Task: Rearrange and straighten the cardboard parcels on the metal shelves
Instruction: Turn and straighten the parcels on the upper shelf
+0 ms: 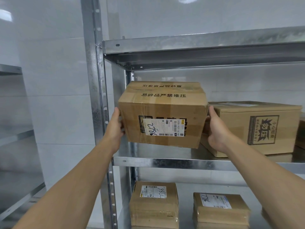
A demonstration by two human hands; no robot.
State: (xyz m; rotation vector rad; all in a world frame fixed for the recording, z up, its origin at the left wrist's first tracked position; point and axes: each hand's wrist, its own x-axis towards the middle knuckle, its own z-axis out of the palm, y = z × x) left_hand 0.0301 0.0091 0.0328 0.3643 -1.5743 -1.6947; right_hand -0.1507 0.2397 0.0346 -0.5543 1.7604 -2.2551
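The metal shelving [95, 96] fills most of the view. Its upright post stands just left of the labelled parcel [165, 106], one shelf board [181, 45] runs above that parcel, and the middle board [165, 161] lies directly beneath it. A white wall [54, 63] rises behind the parcel and stretches off to its left, where the edge of a second rack [11, 70] shows, well apart.

Just right of the labelled parcel, on the same board, sits a broader printed box [239, 129] with a dark emblem on its front face.

The labelled parcel itself is at the left end of the middle board, near the post. It is slightly tilted, with its lower right corner sitting lower than its left. Whether its underside rests on the board cannot be told.

On the next board down are two flat parcels, one [154, 210] straight below the labelled parcel and the other [221, 215] below and to its right. Each has a white slip with a handwritten number on top.

The left hand [115, 128] grips the parcel's left side with the thumb up along the front edge. The right hand [217, 131] grips its right side, in the gap between it and the printed box; its fingers reach behind, out of sight.

A white shipping label [163, 128] with handwritten digits is stuck on the parcel's front face.
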